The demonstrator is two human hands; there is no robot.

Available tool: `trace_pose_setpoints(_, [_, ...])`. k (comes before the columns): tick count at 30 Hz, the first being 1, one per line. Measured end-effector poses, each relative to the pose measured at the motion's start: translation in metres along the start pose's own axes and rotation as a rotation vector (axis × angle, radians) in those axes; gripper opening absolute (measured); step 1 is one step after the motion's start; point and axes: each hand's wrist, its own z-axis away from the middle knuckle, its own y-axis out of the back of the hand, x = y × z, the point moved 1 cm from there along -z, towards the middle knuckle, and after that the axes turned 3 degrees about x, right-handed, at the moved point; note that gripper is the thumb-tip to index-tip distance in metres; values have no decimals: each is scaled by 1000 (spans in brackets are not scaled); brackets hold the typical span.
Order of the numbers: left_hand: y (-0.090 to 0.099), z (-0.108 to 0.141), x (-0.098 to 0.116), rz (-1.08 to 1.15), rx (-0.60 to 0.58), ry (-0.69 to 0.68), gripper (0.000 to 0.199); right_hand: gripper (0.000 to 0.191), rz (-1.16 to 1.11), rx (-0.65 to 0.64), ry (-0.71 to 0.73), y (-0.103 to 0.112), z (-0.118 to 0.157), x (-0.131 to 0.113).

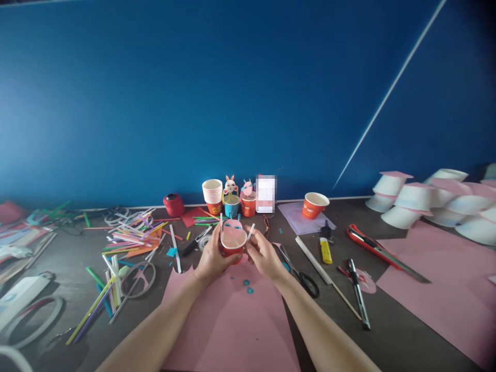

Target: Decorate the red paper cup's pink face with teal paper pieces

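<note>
A red paper cup (233, 245) with a pink paper face (233, 226) and blue antennae at its rim is held over the pink sheet (232, 330). My left hand (213, 259) is wrapped round the cup's left side. My right hand (263, 253) is at the cup's right side, its fingers pinching a short white strip (251, 230) that sticks up by the rim. Another white strip (221, 221) stands upright at the left of the rim. Small blue paper pieces (250, 291) lie on the sheet below.
Behind stand stacked cups (213, 194) and two decorated cups. Straws (135, 232) are strewn at left. Scissors (308, 283), a yellow lighter-like item (326, 251), a red cutter (375, 248) and a black pen-like tool (358, 294) lie at right, near white cups (406, 206).
</note>
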Motion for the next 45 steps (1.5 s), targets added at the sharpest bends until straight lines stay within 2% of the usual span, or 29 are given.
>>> trace_pose_setpoints(4, [0, 1, 3, 7, 13, 14, 95, 35, -177, 21, -66, 1, -2, 1])
trace_pose_setpoints(8, [0, 2, 5, 2, 36, 0, 94, 21, -186, 60, -47, 1, -1, -4])
trace_pose_setpoints(13, [1, 4, 9, -27, 61, -29, 89, 16, -211, 111, -24, 0, 0, -9])
trace_pose_setpoints(19, [4, 6, 10, -68, 67, -108, 90, 18, -210, 127, -13, -3, 1, -8])
trace_pose_setpoints(26, [2, 9, -1, -30, 18, -65, 97, 33, -59, 141, 1, -1, 0, -10])
trace_pose_setpoints(33, [1, 10, -6, -79, 39, -147, 97, 32, 47, 126, 52, -1, 0, -12])
trace_pose_setpoints(35, [3, 9, -5, -38, 37, -161, 89, 31, 76, 150, 94, 1, -1, -12])
trace_pose_setpoints(39, [7, 7, -1, 146, 36, -127, 41, 26, 156, 185, 144, 2, -1, -12])
trace_pose_setpoints(42, [8, 7, 0, 262, 41, -64, 42, 26, 151, 176, 155, 1, -1, -12])
trace_pose_setpoints(45, [7, 7, 0, 280, 30, -22, 39, 26, 140, 167, 154, -1, 0, -13])
